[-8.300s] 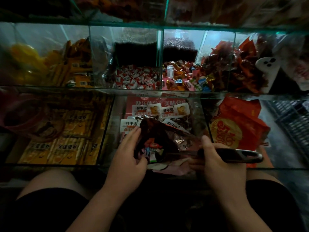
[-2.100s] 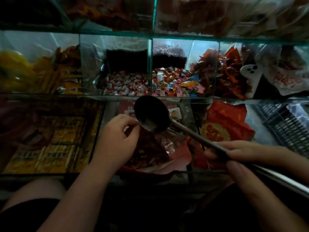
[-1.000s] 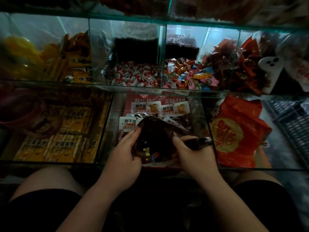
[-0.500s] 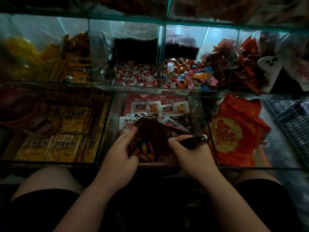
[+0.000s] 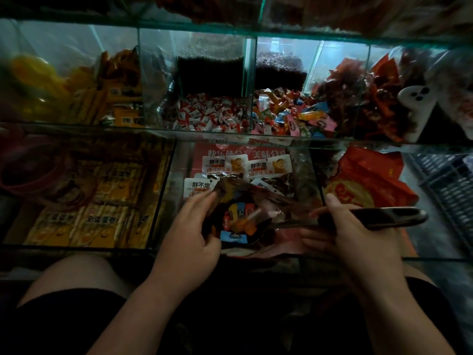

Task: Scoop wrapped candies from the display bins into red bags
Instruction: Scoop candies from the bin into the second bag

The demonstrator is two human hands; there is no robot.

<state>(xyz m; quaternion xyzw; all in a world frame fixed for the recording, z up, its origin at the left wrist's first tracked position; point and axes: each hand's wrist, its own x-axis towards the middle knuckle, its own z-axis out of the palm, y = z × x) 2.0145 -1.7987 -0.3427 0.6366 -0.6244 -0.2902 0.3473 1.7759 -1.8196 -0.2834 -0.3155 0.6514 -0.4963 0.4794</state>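
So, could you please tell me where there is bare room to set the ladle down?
The grey strip between the red bags and the wire basket looks bare. The middle bin is crowded with snack packets, and the left bin with yellow packs.

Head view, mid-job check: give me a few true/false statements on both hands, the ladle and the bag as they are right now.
1. The left hand pinches the red bag at its rim. True.
2. The right hand is empty. False: it grips the ladle by its handle.
3. Wrapped candies lie inside the bag. True.
4. The ladle is clear of the bag. False: its shaft runs into the bag's mouth.
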